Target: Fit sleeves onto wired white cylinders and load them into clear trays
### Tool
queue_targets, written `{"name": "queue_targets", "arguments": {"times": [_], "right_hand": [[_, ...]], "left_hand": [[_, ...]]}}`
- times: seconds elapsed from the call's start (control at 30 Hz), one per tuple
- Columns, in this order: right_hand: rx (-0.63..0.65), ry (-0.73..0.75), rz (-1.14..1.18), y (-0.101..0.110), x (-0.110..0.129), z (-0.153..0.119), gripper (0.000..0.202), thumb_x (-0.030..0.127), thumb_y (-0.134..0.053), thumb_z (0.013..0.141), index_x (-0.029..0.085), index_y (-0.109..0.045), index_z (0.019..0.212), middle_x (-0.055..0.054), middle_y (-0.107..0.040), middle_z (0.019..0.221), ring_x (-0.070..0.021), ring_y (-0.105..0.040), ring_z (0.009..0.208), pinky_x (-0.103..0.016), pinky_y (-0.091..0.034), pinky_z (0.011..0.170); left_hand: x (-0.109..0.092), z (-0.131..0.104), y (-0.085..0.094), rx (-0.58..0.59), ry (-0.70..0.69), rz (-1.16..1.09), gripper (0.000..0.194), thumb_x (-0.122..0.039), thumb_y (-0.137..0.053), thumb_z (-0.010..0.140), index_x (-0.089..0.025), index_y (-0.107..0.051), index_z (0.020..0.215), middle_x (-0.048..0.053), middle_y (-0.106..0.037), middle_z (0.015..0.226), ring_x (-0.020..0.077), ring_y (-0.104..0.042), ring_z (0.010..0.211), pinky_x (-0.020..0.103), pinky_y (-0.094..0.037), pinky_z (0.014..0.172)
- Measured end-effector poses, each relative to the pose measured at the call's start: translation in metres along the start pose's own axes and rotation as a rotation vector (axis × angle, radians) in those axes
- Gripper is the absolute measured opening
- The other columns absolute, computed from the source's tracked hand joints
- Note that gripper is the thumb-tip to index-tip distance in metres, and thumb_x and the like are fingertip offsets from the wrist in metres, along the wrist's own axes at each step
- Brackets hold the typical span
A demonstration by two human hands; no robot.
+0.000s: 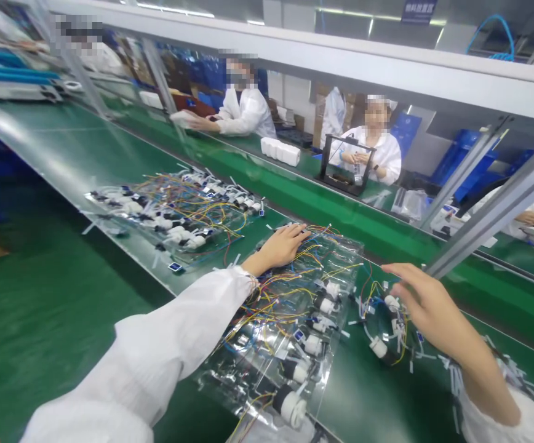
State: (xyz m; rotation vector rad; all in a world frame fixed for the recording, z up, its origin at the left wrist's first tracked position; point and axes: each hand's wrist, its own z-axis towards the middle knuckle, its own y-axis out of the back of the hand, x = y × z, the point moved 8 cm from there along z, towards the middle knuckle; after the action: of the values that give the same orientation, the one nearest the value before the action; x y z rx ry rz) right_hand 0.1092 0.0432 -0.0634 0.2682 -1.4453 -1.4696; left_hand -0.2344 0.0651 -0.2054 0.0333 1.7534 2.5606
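Bare tabletop [357, 394] btwn plastic sheet [329, 363] & wired parts [379, 347] at R; slanted post [488, 212] obstructs beyond.

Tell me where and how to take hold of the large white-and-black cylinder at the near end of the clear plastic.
I'd pinch the cylinder across the rounded sides of its white end, coming from above and the right. It appears to lie on its side, white end to the right, with thin wires left of its black end.

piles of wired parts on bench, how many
3: the left pile, the middle pile under the left hand, the small pile by the right hand; others may be hidden
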Motion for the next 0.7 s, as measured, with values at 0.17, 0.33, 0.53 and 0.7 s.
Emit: {"name": "queue_targets", "arguments": {"times": [0.17, 0.33, 0.53, 0.7], "right_hand": [[0.292, 0.124, 0.004, -0.089, 0.043, 0.04, 0.035, 0.025, -0.05, 0.105, 0.013, -0.064, 0.135, -0.015, -0.066, 0.139, -0.0275, -0.062, 0.129, -0.043, -0.046, 0.114], [0.496, 0.108, -0.029, -0.158, 0.044, 0.072, 0.047, 0.033, -0.067, 0.099, 0.007, -0.062, 0.138, -0.024, -0.062, 0.144, -0.0373, -0.06, 0.133, -0.05, -0.044, 0.114], [0.632, 0.093, 0.046, -0.167, 0.045, 0.079, 0.065, 0.041, -0.074, 0.094, 0.008, -0.054, 0.146, -0.018, -0.073, 0.127, -0.0345, -0.069, 0.118, -0.045, -0.051, 0.103], [0.905, -0.012, 0.305, -0.179, 0.061, 0.067, 0.116, 0.05, -0.082, 0.085, 0.016, -0.008, 0.167, -0.011, -0.077, 0.117, -0.0153, -0.069, 0.062, -0.028, -0.057, 0.06]], "left_hand": [[0.0, 0.001, 0.001, -0.003, 0.001, 0.02, 0.053, -0.02, -0.038, 0.102, -0.02, -0.052, 0.153, 0.012, -0.044, 0.165, 0.0301, -0.044, 0.151, 0.051, -0.037, 0.125], [-0.003, -0.001, 0.002, 0.001, -0.006, 0.05, 0.054, -0.019, -0.039, 0.102, -0.022, -0.051, 0.154, 0.01, -0.045, 0.166, 0.0295, -0.044, 0.151, 0.05, -0.038, 0.124], [-0.004, -0.001, 0.002, -0.006, 0.001, 0.036, 0.054, -0.019, -0.041, 0.101, -0.02, -0.05, 0.155, 0.011, -0.043, 0.167, 0.0311, -0.044, 0.151, 0.051, -0.038, 0.123], [-0.003, -0.001, 0.0, -0.009, 0.008, 0.014, 0.054, -0.019, -0.042, 0.1, -0.022, -0.051, 0.154, 0.01, -0.043, 0.166, 0.0307, -0.044, 0.151, 0.051, -0.038, 0.123]]}}
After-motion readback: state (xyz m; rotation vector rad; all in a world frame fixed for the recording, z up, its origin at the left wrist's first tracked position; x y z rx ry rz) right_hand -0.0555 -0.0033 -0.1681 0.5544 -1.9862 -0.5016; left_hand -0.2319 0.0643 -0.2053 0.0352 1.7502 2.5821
